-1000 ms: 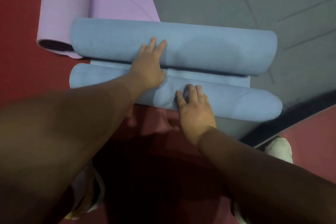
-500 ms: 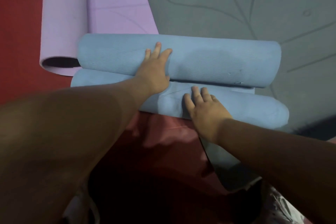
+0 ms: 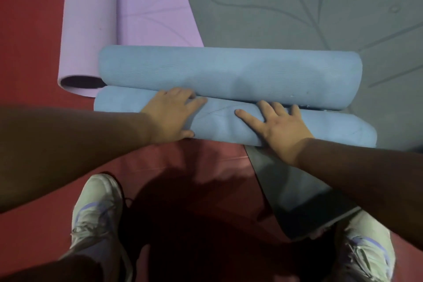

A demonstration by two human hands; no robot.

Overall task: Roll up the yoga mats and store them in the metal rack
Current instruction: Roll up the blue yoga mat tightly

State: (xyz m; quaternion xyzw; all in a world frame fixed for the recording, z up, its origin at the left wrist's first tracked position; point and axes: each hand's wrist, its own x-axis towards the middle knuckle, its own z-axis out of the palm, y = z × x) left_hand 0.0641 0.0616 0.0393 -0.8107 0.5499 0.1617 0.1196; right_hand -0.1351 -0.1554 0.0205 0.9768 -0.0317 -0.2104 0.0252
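Note:
A blue yoga mat lies across the floor, rolled in from both ends into a far roll point(image 3: 229, 73) and a near roll point(image 3: 338, 128) that touch each other. My left hand point(image 3: 169, 114) grips the near roll, fingers curled into the seam between the rolls and thumb at its near edge. My right hand point(image 3: 279, 126) rests spread on the same roll, thumb pointing left and fingertips at the seam. No metal rack is in view.
A purple mat point(image 3: 91, 18), partly rolled with its open end toward me, lies at the far left. A grey mat point(image 3: 297, 7) lies flat under and beyond the blue rolls, one corner point(image 3: 297, 201) reaching my right shoe point(image 3: 366, 247). My left shoe point(image 3: 96, 213) stands on the red floor point(image 3: 27, 30).
My left hand came off the far roll and now grips the near roll. The two rolls closed together, hiding the flat strip between them. My right hand spread wider.

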